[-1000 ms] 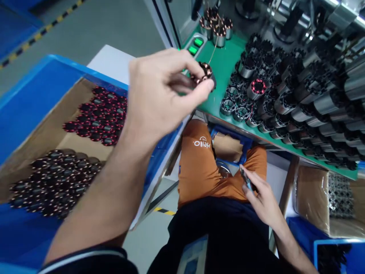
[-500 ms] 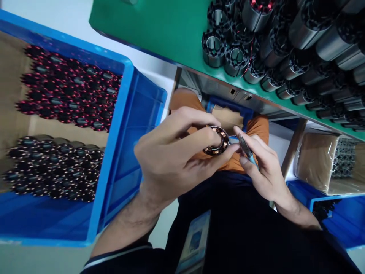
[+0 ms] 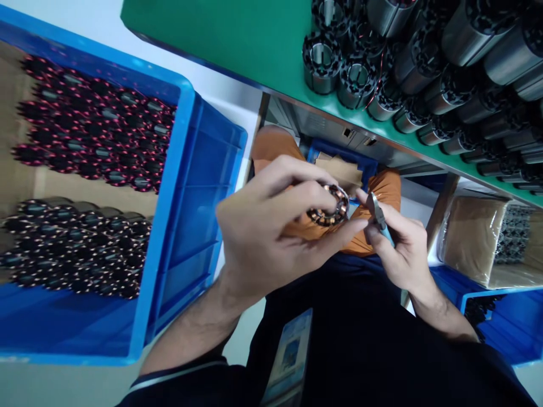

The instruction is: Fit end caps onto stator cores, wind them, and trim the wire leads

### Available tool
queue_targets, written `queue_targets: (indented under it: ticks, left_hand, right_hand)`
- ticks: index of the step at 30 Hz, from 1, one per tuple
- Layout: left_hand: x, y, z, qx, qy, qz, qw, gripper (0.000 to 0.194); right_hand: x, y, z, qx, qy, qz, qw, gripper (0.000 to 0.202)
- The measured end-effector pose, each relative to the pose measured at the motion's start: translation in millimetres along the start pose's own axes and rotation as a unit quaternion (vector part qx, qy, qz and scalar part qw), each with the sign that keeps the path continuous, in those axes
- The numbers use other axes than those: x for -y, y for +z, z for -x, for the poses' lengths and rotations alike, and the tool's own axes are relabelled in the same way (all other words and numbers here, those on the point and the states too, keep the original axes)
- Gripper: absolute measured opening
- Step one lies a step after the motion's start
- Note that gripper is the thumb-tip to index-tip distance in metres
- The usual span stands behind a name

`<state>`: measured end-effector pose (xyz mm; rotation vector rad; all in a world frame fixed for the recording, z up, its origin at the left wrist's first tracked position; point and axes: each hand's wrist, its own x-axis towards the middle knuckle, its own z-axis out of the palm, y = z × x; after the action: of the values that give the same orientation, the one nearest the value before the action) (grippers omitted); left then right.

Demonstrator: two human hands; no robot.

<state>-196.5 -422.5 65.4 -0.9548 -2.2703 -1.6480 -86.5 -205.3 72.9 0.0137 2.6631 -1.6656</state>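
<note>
Above my lap, my left hand (image 3: 275, 226) grips a round motor stator (image 3: 339, 204) with copper windings, its ring end turned toward my right side. The index finger lies over the stator's opening, and the thumb stretches past its lower edge. Just to the right, my right hand (image 3: 401, 240) is closed around pliers (image 3: 379, 216) with metal jaws and light blue handles. The jaws point up and sit a short way off the stator. My right fingertips are close to the left thumb. Any wire between the hands is too fine to make out.
Rows of stators (image 3: 321, 62) stand on the green bench top (image 3: 220, 45). At left, a blue crate (image 3: 186, 169) holds stators with red windings (image 3: 97, 124) and copper-coloured ones (image 3: 76, 243). A plastic-wrapped carton (image 3: 473, 240) and another blue bin (image 3: 515, 328) are at right.
My right hand and the pliers have shifted slightly right, away from the stator. The left hand and stator have also moved a little right, and the stator has turned slightly.
</note>
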Motion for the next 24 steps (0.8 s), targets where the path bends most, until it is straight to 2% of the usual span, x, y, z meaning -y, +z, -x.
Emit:
queue_targets:
  ticks: [2, 5, 8, 11, 15, 19, 22, 24]
  left_hand:
    - [4, 3.9, 5, -0.005, -0.09, 0.115, 0.989, 0.028]
    - [6, 12.0, 9, -0.009, -0.205, 0.28, 0.938, 0.02]
    - [2, 20.6, 7, -0.006, -0.282, 0.359, 0.889, 0.028]
    - [-5, 27.1, 1, -0.011, -0.328, 0.386, 0.862, 0.038]
    - [-8, 29.7, -3, -0.027, -0.334, 0.367, 0.868, 0.036]
    - [-7, 30.6, -2, -0.017, -0.343, 0.348, 0.872, 0.027]
    - [-7, 35.9, 1, -0.034, -0.35, 0.333, 0.875, 0.018]
    - [-4, 36.7, 6, -0.059, -0.353, 0.313, 0.879, 0.019]
  right_hand:
    - [-4, -1, -2, -0.003, 0.006, 0.045, 0.999, 0.056]
    - [-7, 1, -4, -0.018, -0.016, 0.107, 0.994, 0.061]
    - [-7, 5, -4, -0.059, -0.05, 0.138, 0.987, 0.059]
    - [-5, 8, -4, -0.081, -0.059, 0.156, 0.983, 0.06]
    - [-4, 8, -6, -0.081, -0.064, 0.159, 0.982, 0.064]
    - [-6, 6, -9, -0.076, -0.072, 0.134, 0.985, 0.069]
    - [-7, 2, -10, -0.038, -0.058, 0.114, 0.991, 0.066]
    - [-8, -5, -8, -0.011, -0.033, 0.119, 0.992, 0.063]
